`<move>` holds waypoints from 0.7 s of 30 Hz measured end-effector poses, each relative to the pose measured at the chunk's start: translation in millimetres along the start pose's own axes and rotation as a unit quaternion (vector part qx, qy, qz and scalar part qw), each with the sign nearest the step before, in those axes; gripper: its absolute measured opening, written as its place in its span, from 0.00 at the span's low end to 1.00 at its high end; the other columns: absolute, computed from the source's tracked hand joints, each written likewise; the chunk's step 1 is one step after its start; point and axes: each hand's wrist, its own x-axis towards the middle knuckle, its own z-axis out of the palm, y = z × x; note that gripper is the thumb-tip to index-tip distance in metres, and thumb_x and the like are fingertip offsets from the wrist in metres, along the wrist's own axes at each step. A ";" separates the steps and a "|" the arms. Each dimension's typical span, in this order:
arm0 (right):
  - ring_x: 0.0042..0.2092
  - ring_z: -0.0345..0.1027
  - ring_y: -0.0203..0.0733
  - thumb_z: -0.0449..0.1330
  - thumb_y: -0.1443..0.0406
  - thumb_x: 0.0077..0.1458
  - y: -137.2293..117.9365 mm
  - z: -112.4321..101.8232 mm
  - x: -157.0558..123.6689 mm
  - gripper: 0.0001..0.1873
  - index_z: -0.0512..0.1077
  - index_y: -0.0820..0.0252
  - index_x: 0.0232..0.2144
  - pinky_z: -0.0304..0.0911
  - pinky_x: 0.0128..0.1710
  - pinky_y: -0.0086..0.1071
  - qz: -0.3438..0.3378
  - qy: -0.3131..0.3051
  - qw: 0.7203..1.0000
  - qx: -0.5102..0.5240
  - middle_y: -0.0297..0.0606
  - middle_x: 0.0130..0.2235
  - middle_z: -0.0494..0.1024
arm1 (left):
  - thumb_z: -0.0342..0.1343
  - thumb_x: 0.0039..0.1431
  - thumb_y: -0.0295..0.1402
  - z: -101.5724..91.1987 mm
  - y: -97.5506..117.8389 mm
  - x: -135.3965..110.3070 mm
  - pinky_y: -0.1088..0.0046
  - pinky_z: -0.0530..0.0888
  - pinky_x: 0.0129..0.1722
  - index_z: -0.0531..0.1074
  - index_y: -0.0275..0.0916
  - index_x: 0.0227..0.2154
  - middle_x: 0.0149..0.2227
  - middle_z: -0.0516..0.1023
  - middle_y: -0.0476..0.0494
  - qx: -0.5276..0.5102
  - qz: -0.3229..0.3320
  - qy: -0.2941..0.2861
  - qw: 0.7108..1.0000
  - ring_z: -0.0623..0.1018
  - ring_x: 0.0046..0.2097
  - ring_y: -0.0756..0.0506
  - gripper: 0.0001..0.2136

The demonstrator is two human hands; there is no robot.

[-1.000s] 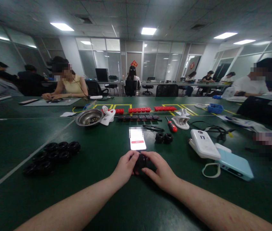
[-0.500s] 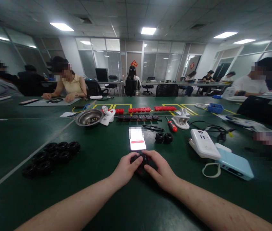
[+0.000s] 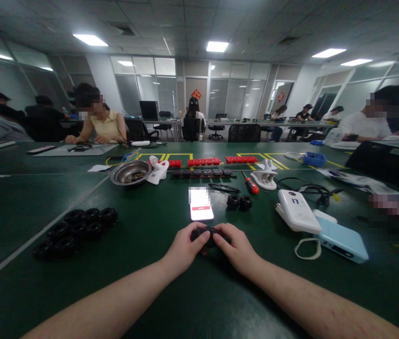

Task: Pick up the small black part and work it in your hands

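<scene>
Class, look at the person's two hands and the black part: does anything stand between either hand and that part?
Nothing visible does. The left hand and right hand both have fingers on the black part. The lit phone lies just beyond, not between.

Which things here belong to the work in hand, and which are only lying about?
Likely belonging:
black part held by left hand and right hand
black tyre-like parts, left
two similar black parts

Seemingly lying about:
white device
pale blue device
blue bin
</scene>
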 end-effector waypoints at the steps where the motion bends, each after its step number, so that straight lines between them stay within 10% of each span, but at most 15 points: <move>1: 0.34 0.63 0.41 0.50 0.60 0.54 0.0 -0.5 0.4 0.11 0.68 0.61 0.32 0.60 0.35 0.36 -0.003 -0.002 1.000 -0.004 0.38 0.31 0.70 | 0.50 0.52 0.42 -0.1 0.2 0.1 0.78 0.65 0.21 0.66 0.36 0.35 0.28 0.70 0.48 -0.003 -0.003 -0.001 1.000 0.72 0.25 0.50 0.15; 8: 0.47 0.58 0.43 0.51 0.67 0.53 -4.4 -2.8 -4.5 0.19 0.58 0.57 0.49 0.55 0.47 0.39 -0.125 0.003 0.992 0.006 0.41 0.46 0.66 | 0.45 0.53 0.44 -1.0 -6.2 6.3 0.79 0.62 0.18 0.66 0.34 0.34 0.23 0.71 0.48 -0.020 -0.040 0.016 0.999 0.72 0.22 0.50 0.17; 13: 0.49 0.57 0.44 0.54 0.63 0.51 -1.1 0.3 -6.4 0.26 0.53 0.58 0.52 0.55 0.48 0.40 -0.088 0.016 0.996 0.030 0.42 0.49 0.63 | 0.48 0.52 0.42 -1.1 -2.7 4.0 0.79 0.64 0.19 0.66 0.35 0.33 0.26 0.70 0.49 -0.022 -0.023 0.016 0.999 0.72 0.22 0.51 0.14; 21: 0.34 0.62 0.41 0.52 0.60 0.53 0.0 -1.5 -1.4 0.10 0.67 0.60 0.34 0.60 0.34 0.35 -0.012 0.013 1.000 -0.005 0.37 0.31 0.70 | 0.52 0.49 0.42 -1.3 0.3 -0.5 0.75 0.68 0.23 0.66 0.36 0.34 0.28 0.70 0.48 -0.020 0.002 -0.011 1.000 0.72 0.25 0.49 0.14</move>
